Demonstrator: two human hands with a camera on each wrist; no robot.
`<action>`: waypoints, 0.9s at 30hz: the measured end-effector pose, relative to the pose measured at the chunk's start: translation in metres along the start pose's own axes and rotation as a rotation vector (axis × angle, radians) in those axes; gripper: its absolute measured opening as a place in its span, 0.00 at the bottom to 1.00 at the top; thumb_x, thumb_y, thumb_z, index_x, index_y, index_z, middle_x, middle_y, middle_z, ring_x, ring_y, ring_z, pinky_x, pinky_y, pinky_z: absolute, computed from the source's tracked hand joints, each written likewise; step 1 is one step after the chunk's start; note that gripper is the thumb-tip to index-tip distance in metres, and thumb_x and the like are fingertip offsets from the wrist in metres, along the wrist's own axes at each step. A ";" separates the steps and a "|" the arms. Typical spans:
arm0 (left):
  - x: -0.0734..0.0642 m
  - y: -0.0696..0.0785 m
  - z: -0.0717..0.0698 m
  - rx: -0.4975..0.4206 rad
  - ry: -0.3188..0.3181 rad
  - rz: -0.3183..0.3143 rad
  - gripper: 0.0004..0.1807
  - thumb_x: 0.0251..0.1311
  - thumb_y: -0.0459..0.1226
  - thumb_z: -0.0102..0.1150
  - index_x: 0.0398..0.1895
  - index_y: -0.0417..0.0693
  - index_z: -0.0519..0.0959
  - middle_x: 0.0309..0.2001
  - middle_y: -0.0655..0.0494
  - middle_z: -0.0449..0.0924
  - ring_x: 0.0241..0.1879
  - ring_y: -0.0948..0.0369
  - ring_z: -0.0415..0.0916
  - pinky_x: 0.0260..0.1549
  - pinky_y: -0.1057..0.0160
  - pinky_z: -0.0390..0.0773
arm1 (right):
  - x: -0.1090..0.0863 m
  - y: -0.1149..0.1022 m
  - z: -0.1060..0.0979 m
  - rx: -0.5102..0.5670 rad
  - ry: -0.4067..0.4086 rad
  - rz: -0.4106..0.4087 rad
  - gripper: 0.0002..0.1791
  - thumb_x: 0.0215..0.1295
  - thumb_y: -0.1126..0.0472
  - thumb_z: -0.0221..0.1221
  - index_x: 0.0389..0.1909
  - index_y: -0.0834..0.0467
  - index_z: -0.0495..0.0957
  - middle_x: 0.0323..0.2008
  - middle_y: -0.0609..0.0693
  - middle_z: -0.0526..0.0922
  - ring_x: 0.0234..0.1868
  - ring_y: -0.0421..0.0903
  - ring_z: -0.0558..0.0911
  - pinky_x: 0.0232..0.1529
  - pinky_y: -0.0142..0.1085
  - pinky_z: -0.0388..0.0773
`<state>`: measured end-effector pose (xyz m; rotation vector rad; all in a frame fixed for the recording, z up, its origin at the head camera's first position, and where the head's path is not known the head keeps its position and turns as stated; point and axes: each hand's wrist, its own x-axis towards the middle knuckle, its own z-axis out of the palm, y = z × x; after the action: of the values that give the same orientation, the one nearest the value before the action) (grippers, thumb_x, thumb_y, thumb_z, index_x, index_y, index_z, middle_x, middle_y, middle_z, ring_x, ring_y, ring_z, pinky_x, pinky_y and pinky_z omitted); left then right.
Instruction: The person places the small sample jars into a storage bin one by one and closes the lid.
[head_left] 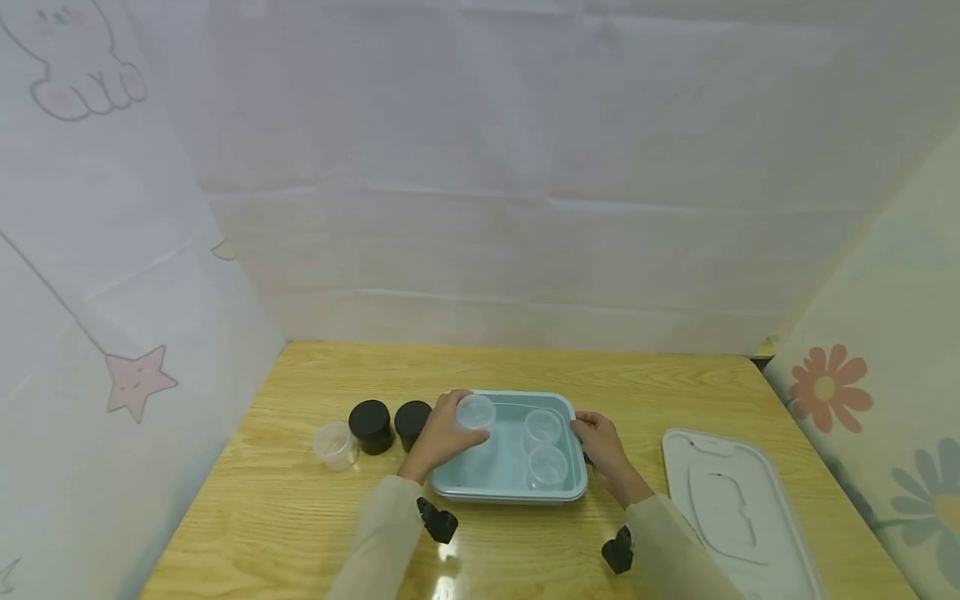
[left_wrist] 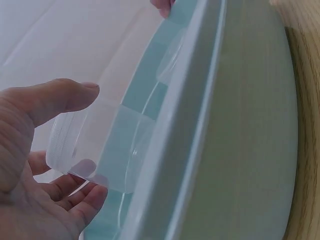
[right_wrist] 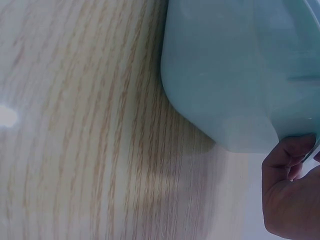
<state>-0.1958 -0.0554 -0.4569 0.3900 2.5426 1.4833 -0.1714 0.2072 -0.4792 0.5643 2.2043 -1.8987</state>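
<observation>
A light blue plastic basin (head_left: 491, 483) sits on the wooden table. Over its left end my left hand (head_left: 442, 435) grips a clear plastic jar (head_left: 476, 412) around the side; the left wrist view shows the thumb on one side of this jar (left_wrist: 85, 145) and fingers on the other. Two more clear jars, a far one (head_left: 543, 427) and a near one (head_left: 547, 465), stand in the basin's right half. My right hand (head_left: 602, 446) pinches the basin's right rim, also seen in the right wrist view along the basin wall (right_wrist: 215, 75).
Left of the basin stand two black-lidded jars, one (head_left: 371, 426) beside the other (head_left: 412, 423), and another clear jar (head_left: 334, 446). A pale flat lid (head_left: 738, 508) lies at the table's right. Printed cloth walls (head_left: 525, 208) enclose the table's back and sides.
</observation>
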 end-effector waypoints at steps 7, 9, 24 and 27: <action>0.011 0.003 0.018 0.025 -0.058 -0.013 0.37 0.50 0.39 0.69 0.64 0.40 0.65 0.59 0.41 0.67 0.51 0.48 0.71 0.46 0.48 0.75 | 0.000 0.000 0.001 0.000 0.014 0.007 0.23 0.72 0.62 0.44 0.62 0.71 0.59 0.55 0.64 0.70 0.49 0.47 0.76 0.41 0.30 0.79; 0.013 0.002 0.023 0.028 -0.057 -0.016 0.38 0.50 0.39 0.69 0.64 0.40 0.65 0.60 0.41 0.68 0.52 0.48 0.71 0.46 0.48 0.75 | 0.000 -0.001 0.002 0.000 0.010 0.006 0.23 0.72 0.62 0.44 0.62 0.71 0.59 0.54 0.64 0.70 0.48 0.47 0.77 0.41 0.30 0.79; 0.026 -0.001 0.047 0.046 -0.072 -0.083 0.39 0.47 0.34 0.71 0.64 0.37 0.64 0.62 0.37 0.65 0.58 0.43 0.68 0.52 0.45 0.73 | 0.002 -0.002 0.002 -0.016 0.015 0.019 0.23 0.71 0.61 0.46 0.61 0.70 0.61 0.49 0.60 0.72 0.43 0.44 0.77 0.38 0.31 0.79; 0.027 0.002 0.051 0.056 -0.081 -0.104 0.39 0.46 0.33 0.72 0.63 0.36 0.65 0.61 0.36 0.66 0.57 0.43 0.69 0.52 0.45 0.73 | 0.000 -0.002 0.002 -0.017 0.021 0.019 0.23 0.71 0.61 0.46 0.62 0.71 0.60 0.50 0.61 0.72 0.44 0.44 0.77 0.38 0.31 0.79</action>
<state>-0.2073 -0.0041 -0.4804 0.3130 2.5049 1.3353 -0.1722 0.2047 -0.4779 0.6027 2.2177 -1.8718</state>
